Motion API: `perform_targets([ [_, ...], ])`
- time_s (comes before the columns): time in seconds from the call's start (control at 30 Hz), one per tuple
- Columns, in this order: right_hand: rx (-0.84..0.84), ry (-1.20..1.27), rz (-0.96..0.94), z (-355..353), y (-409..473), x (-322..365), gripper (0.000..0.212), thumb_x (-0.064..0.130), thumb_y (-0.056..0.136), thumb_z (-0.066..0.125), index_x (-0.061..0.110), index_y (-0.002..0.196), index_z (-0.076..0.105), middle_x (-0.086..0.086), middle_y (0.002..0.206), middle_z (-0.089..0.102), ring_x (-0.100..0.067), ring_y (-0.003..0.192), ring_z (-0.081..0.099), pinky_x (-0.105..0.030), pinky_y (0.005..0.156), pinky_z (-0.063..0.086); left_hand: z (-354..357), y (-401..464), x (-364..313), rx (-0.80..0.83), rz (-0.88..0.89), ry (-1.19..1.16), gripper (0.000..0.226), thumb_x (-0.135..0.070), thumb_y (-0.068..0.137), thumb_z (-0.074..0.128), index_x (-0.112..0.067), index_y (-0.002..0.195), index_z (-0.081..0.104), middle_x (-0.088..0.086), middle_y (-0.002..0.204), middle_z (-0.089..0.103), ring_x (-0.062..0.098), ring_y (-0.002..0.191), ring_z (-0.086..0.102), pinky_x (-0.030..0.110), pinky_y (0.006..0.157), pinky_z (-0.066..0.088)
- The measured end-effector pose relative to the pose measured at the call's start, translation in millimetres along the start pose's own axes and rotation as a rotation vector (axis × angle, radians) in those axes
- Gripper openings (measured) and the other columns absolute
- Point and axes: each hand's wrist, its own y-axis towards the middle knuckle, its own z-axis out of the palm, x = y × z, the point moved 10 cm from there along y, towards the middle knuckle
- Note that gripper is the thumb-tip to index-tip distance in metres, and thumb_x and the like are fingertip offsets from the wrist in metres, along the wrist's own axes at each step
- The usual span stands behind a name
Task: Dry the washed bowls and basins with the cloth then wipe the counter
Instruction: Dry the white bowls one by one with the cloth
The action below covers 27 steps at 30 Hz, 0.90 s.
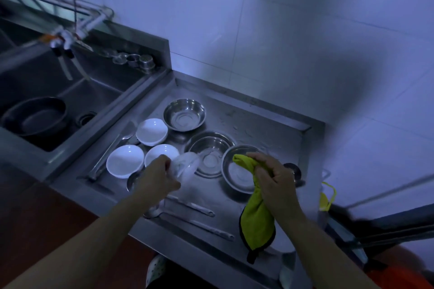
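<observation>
We see the left hand, low centre of the frame, fingers curled round a blurred pale bowl tilted above the stainless steel counter; the blur hides which fingers touch its rim. The right hand, right of centre, has its fingers wrapped tight about the bunched yellow-green cloth with black edging. One end of the cloth pokes out above the fist, the longer end hangs below it over the counter.

We note three round steel basins on the counter: one at upper centre, one in the middle, and one just behind the right hand, partly covered by the cloth. The middle one and the right one appear to touch or overlap; we cannot tell which. Left of them stand three white ceramic bowls, upright and grouped close together, the nearest partly hidden by the left hand.

Long metal utensils lie flat on the near counter below the hands. At left of the frame, the steel sink holds a dark round pot; a tap hangs above it. White tiled wall fills the upper frame.
</observation>
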Motion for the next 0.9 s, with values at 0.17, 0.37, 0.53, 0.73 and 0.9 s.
perform_targets([
  [0.17,0.092,-0.014,-0.011,35.0,0.9,1.6,0.027,-0.002,0.09,0.055,0.014,0.11,0.066,-0.001,0.1,0.066,-0.015,0.091,0.062,-0.032,0.08,0.051,-49.4,-31.9,-27.8,-0.137,0.191,0.163,0.04,-0.024,0.061,0.077,-0.018,0.091,0.051,-0.006,0.087,0.057,0.016,0.073,0.055,0.03,0.058,0.041],
  [0.37,0.072,-0.005,-0.16,69.6,-2.5,40.4,0.016,0.023,0.081,0.053,0.018,0.096,0.051,0.007,0.094,0.049,0.0,0.084,0.048,-0.013,0.074,0.04,-98.8,-61.5,-34.5,-0.151,0.247,-0.057,0.047,-0.03,0.057,0.083,-0.028,0.093,0.052,-0.015,0.098,0.057,0.003,0.091,0.058,0.032,0.072,0.052],
  [0.53,0.054,-0.054,-0.505,101.0,-8.4,111.6,0.018,0.028,0.085,0.054,0.017,0.099,0.052,0.001,0.103,0.041,-0.007,0.095,0.044,-0.012,0.087,0.036,-141.3,-75.4,-40.7,-0.244,0.239,-0.256,0.046,-0.015,0.061,0.085,-0.031,0.09,0.053,-0.014,0.089,0.063,-0.007,0.085,0.06,0.015,0.066,0.048],
  [0.73,0.031,-0.534,-1.035,157.7,-31.2,185.1,0.023,0.029,0.092,0.056,0.012,0.102,0.069,-0.005,0.107,0.065,-0.021,0.103,0.059,-0.037,0.106,0.036,-176.9,-84.2,-59.2,-0.325,0.283,-0.487,0.023,-0.009,0.083,0.064,-0.027,0.088,0.052,-0.005,0.078,0.062,-0.002,0.066,0.061,0.011,0.052,0.046],
  [0.9,0.092,-0.616,-0.985,174.6,-34.4,200.1,0.036,0.035,0.087,0.058,0.011,0.112,0.068,-0.006,0.111,0.067,-0.022,0.106,0.06,-0.035,0.114,0.028,-200.7,-81.4,-61.8,-0.361,0.258,-0.675,0.009,-0.02,0.089,0.055,-0.012,0.093,0.051,0.005,0.08,0.058,0.015,0.067,0.056,0.015,0.046,0.045],
])
